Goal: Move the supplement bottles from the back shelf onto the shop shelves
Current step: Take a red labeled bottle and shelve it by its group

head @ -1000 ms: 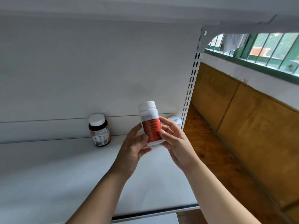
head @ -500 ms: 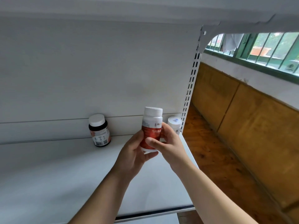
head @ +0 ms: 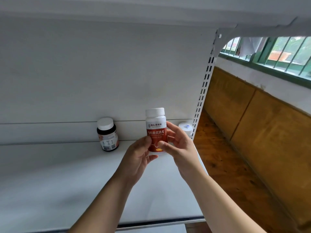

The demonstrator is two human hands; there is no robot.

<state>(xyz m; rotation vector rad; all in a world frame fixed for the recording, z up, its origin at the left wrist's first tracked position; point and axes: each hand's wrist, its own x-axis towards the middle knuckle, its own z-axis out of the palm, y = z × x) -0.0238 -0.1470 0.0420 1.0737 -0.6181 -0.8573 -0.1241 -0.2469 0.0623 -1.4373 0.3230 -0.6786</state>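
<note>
I hold a white bottle with a red label (head: 156,130) upright above the white shelf (head: 50,182), its printed front facing me. My left hand (head: 138,158) grips its lower left side with thumb and fingers. My right hand (head: 178,145) pinches its right side, thumb across the label. A dark bottle with a white cap (head: 107,134) stands at the back of the shelf, to the left. A white bottle (head: 186,128) stands at the back right corner, mostly hidden behind my right hand.
The white back panel (head: 101,73) and a slotted upright (head: 204,91) close the shelf at the back and right. Another shelf (head: 151,10) runs overhead. Right of the unit are a wooden floor (head: 227,157), wood wall panels and a barred window (head: 277,52).
The red-label bottle has been turned in my hands from tilted to upright, its label front now facing me. My right thumb has moved across the label.
</note>
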